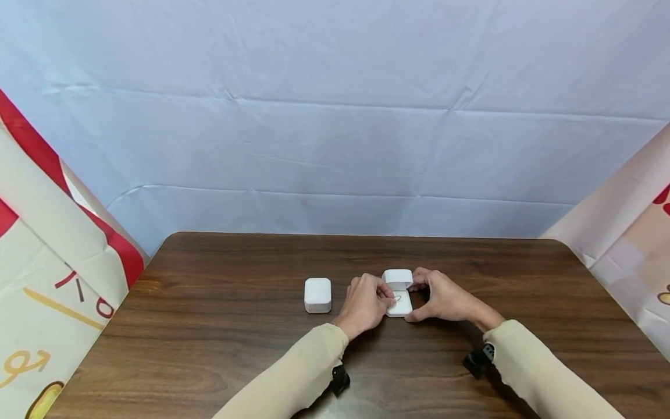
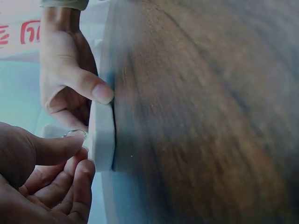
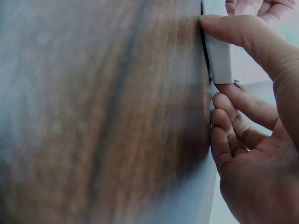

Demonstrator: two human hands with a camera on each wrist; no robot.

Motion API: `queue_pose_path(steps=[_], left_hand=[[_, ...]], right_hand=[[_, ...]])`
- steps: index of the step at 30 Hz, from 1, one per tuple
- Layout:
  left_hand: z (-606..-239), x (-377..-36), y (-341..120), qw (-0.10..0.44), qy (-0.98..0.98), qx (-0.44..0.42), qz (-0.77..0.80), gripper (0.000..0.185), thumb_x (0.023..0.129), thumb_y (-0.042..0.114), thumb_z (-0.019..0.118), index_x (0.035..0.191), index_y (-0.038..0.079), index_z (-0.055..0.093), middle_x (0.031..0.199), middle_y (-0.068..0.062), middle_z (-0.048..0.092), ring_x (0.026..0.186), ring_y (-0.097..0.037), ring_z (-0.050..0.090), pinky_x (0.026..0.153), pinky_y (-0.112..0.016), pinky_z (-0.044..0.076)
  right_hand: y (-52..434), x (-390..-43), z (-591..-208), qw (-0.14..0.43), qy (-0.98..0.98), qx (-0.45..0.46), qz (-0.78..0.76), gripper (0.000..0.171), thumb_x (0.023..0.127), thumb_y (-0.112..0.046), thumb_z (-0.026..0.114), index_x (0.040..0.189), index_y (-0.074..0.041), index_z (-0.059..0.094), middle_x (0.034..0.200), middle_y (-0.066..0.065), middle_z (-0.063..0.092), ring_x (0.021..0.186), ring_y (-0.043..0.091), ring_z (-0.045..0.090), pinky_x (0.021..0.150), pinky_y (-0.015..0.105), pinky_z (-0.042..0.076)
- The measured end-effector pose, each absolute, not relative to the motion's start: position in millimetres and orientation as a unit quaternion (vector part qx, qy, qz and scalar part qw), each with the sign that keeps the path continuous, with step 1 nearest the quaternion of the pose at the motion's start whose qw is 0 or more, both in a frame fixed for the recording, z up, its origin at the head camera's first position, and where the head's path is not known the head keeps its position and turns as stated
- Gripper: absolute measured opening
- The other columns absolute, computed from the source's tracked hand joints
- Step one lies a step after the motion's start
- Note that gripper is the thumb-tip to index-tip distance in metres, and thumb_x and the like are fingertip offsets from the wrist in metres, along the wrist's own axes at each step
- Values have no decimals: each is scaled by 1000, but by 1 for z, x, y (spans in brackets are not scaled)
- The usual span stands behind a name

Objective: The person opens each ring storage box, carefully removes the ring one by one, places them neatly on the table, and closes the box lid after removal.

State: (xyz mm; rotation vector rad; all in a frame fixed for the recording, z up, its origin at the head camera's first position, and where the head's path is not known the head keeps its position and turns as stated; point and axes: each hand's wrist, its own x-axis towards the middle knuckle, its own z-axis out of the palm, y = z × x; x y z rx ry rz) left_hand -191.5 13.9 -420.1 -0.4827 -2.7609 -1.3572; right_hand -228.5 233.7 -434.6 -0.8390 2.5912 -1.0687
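A small white ring box [image 1: 399, 307] stands on the table with its lid [image 1: 398, 278] raised. My left hand [image 1: 364, 304] is at the box's left side, pinching a thin ring [image 1: 398, 298] between thumb and fingertips. In the left wrist view the ring [image 2: 76, 134] shows as a slim band above the thumb tip, close to the box's inner face. From the right, my right hand [image 1: 442, 295] holds the box, its thumb at the near corner and fingers by the lid. The right wrist view shows that thumb against the box's side [image 3: 218, 51]; the ring is not visible there.
A second white box [image 1: 317, 295], closed, sits on the brown wooden table [image 1: 235, 349] left of my left hand. A pale cloth [image 1: 335, 116] hangs behind the table's far edge. Printed cloths flank both sides. A black device [image 1: 340, 380] is on each wrist.
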Motion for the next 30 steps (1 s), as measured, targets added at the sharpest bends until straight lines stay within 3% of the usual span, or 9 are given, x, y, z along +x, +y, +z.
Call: queue_pose_path(steps=[17,26,30], left_hand=[[-402,-170,6,-2,-879,-189,-437,14,86,7,81,74,14,76,63,13,63,59,4,54,62,-19,45],[-402,-154,13,-75,-881,-188,-427,18,80,11,87,66,16,76,57,15,64,62,1,54,65,-20,47],[-403,-150,16,-101,-890,-199,-397,19,78,12,87,63,18,77,59,17,65,67,-5,55,72,-24,47]], right_hand=[[232,-229,-433,99,876,-293,-370,40,71,-24,94,102,-9,74,103,0,60,97,19,59,86,31,50],[234,-229,-436,85,878,-299,-365,42,69,-23,94,103,-8,74,103,0,62,97,19,60,86,30,50],[234,-229,-436,91,878,-296,-366,44,70,-26,94,105,-9,74,103,-1,61,97,19,61,85,30,50]])
